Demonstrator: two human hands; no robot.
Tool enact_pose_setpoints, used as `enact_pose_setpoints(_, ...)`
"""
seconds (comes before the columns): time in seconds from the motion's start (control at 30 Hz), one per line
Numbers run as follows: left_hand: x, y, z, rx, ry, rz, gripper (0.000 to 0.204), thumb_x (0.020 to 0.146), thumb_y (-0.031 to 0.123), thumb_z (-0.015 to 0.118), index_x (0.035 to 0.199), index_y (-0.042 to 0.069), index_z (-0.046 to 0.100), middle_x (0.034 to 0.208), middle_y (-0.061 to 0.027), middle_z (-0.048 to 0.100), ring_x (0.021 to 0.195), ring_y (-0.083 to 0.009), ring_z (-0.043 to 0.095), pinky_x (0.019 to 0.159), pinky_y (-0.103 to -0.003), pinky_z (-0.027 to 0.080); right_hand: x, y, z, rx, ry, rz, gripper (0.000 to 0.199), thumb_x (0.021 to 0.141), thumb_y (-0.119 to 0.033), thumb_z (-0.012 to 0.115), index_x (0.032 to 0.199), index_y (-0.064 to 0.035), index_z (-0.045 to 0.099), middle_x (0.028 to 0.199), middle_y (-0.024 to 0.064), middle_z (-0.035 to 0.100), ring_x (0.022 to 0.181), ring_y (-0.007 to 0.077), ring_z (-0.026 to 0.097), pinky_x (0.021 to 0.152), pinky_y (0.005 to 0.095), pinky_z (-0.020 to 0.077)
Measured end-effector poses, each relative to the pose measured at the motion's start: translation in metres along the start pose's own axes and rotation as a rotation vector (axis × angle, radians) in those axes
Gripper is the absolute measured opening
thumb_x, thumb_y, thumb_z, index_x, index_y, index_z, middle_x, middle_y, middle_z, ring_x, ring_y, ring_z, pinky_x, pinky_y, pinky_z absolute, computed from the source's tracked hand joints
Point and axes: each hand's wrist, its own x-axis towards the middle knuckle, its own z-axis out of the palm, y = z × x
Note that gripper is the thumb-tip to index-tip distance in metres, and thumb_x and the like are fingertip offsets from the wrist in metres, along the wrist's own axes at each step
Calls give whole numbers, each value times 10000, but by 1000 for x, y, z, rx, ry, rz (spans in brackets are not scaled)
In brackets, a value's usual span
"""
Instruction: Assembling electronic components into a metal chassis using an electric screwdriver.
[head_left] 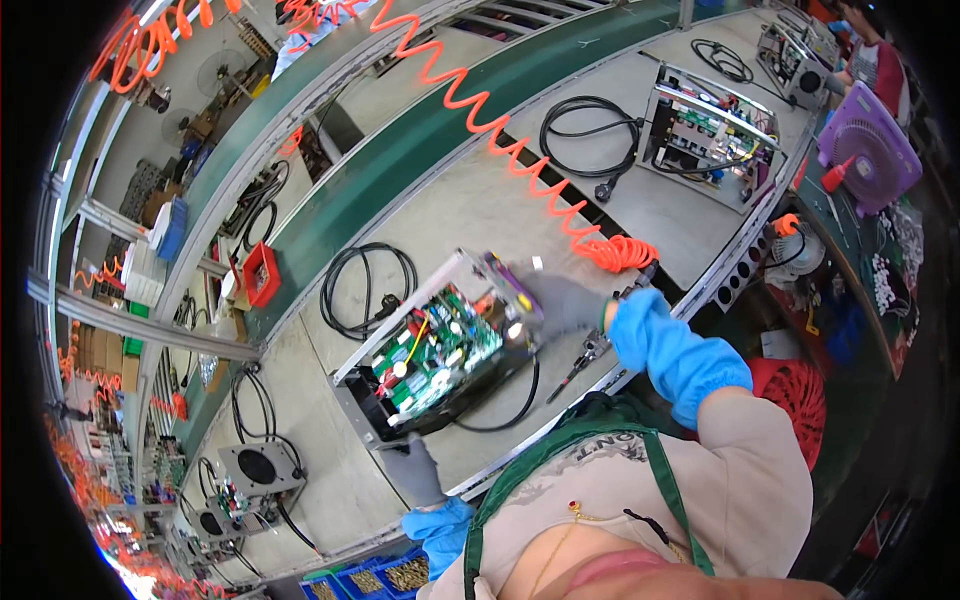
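An open electrical unit with a metal frame (350, 374) and green circuit boards (450, 340) sits tilted on the bench in front of me. My left hand (415, 472), in a grey glove, grips its near left corner, beside the black end part. At its right end panel is my right hand (568, 305), also gloved in grey and blurred, with the fingers partly hidden behind the panel. A coiled black power cord (368, 290) lies behind the unit. Close to the right wrist, a dark power screwdriver (592, 350) lies on the bench with its bit pointing toward me.
An orange coiled air hose (490, 125) hangs across the bench. Another open unit (715, 130) stands at the far right, and several with fans (262, 463) stand at the left. A green conveyor belt (400, 190) runs behind. A purple fan (868, 150) stands at right; blue parts bins (405, 575) sit below.
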Motion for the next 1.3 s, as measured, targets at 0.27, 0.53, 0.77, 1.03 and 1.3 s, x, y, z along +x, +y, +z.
enact_pose_setpoints(0.27, -27, -24, 23, 12, -58, 8, 471, 786, 132, 721, 1176, -10, 497, 936, -116, 600, 784, -164, 571, 700, -333, 480, -25, 18, -31, -180, -55, 73, 851, 717, -286, 697, 1420, -12, 305, 1094, 259, 588, 984, 394, 586, 860, 433, 480)
enact_pose_setpoints(0.53, -99, -26, 56, -45, -121, -89, 475, 839, 165, 646, 1243, -27, 484, 1085, -177, 595, 936, -246, 607, 798, -355, 503, -120, 82, -14, -810, -297, -154, 828, 617, -379, 752, 1323, -75, 443, 1134, 134, 557, 1118, 312, 497, 1021, 474, 324)
enact_pose_setpoints(0.77, -150, 19, 103, 175, -478, 276, 369, 861, 210, 594, 1180, 28, 565, 1069, -184, 584, 996, -346, 577, 858, -406, 471, -73, 98, -29, -827, -644, -103, 526, 626, -360, 728, 1091, -137, 627, 956, 83, 609, 964, 269, 580, 927, 443, 392)
enact_pose_setpoints(1.03, -161, 30, 132, 257, -629, 682, 563, 707, 190, 692, 1234, 86, 524, 1106, -114, 573, 1072, -314, 537, 952, -439, 423, -105, 32, -30, 284, -1016, 575, 530, 709, -364, 711, 1119, -38, 634, 937, 127, 675, 871, 228, 660, 729, 327, 507)
enact_pose_setpoints(1.3, -148, 9, 92, 499, -471, 651, 554, 673, 167, 670, 1196, 57, 522, 1131, -141, 553, 1089, -321, 513, 1000, -446, 373, -130, -2, 24, 1333, -1086, 810, 645, 795, -360, 684, 1313, -84, 417, 870, 119, 654, 664, 186, 665, 549, 283, 564)
